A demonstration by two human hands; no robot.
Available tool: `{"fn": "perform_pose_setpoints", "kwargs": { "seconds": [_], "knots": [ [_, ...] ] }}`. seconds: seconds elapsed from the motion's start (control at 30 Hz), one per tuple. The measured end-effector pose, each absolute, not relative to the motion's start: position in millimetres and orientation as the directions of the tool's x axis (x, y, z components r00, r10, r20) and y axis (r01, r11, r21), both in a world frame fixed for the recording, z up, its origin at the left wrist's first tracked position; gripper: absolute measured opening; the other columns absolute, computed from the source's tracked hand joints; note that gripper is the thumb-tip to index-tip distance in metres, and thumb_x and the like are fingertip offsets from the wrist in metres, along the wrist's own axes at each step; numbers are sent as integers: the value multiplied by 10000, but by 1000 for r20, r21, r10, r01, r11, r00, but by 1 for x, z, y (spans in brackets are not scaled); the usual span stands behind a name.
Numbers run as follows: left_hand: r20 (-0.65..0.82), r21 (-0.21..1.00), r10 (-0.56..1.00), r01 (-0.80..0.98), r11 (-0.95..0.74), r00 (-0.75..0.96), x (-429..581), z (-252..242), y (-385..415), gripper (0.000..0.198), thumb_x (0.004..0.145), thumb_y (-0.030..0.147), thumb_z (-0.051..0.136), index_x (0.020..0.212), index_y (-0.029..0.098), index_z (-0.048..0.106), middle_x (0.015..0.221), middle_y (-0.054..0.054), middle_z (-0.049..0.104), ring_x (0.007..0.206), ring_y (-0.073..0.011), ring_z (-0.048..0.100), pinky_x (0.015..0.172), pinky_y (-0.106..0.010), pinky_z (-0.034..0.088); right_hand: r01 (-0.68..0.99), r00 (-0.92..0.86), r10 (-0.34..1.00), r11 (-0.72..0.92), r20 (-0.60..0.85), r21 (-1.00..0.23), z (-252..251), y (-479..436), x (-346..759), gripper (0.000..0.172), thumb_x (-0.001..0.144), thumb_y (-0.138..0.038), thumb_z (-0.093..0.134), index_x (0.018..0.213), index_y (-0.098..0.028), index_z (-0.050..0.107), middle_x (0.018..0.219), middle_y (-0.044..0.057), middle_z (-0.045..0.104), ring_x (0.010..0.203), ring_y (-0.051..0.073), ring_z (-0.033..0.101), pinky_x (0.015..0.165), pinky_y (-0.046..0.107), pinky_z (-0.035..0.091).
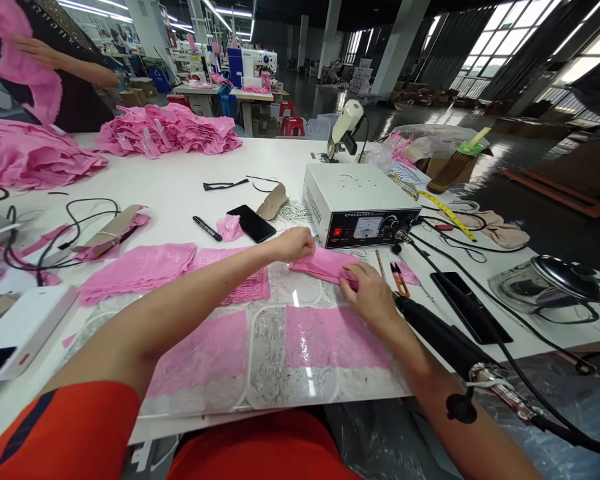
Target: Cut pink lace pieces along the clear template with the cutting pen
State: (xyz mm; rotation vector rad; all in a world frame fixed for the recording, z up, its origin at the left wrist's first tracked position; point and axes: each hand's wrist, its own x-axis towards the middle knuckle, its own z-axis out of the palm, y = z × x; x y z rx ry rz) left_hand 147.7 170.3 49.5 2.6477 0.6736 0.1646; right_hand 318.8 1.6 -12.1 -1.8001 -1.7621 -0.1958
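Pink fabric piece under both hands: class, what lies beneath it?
The pink fabric piece rests on a clear patterned sheet over more pink fabric. What lies directly beneath is covered.

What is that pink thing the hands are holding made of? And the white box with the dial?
The pink piece under both hands looks like thin, soft lace fabric: it folds and shows a fine pattern. The white box seems painted metal, with hard flat sides, vent slots and a dark front panel.

Camera: one, worn on the person's head.
Looks: forward and down over the white table [180, 180].
Near: the left hand [295, 244] and right hand [373, 293] sit close below, in the middle.
Far: the big hall and windows show along the top.
Edges: things bend and look squashed.
Shared view: none, just one camera.
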Motion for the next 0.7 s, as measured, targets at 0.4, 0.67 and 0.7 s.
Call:
{"fn": "perform_pose_setpoints", "kwargs": {
  "seconds": [0.4, 0.67, 0.7],
  "knots": [
    [-177, 559, 423, 444, -700, 889, 134, 82, 135, 140, 766, 178, 565, 706, 133, 683, 781, -39, 680, 699, -147, 598, 637, -238, 434, 989, -42, 836, 113, 547, -98, -17, 5, 321, 113, 860, -155, 526, 837, -166, 636, 885, 105, 655, 838, 239, 561, 756, 363, 409],
    [-250, 624, 253, 355, -696, 935, 100, 54, 67, 136, 783, 89, 580, 714, 139, 686, 854, -32, 646, 704, -114, 580, 638, -201, 433, 909, -353, 743, 417, 568, 19, -10, -91, 323, 134, 891, -69, 527, 938, -162, 612, 887, 77, 658, 861, 194, 580, 785, 329, 448],
    [-249, 629, 234, 341, -699, 940, 99, 51, 61, 137, 780, 78, 584, 718, 141, 687, 852, -29, 639, 702, -113, 575, 642, -202, 432, 900, -372, 741, 435, 559, 21, -10, -100, 322, 146, 889, -58, 528, 961, -159, 606, 891, 80, 657, 861, 196, 581, 783, 333, 452]
  ]
}}
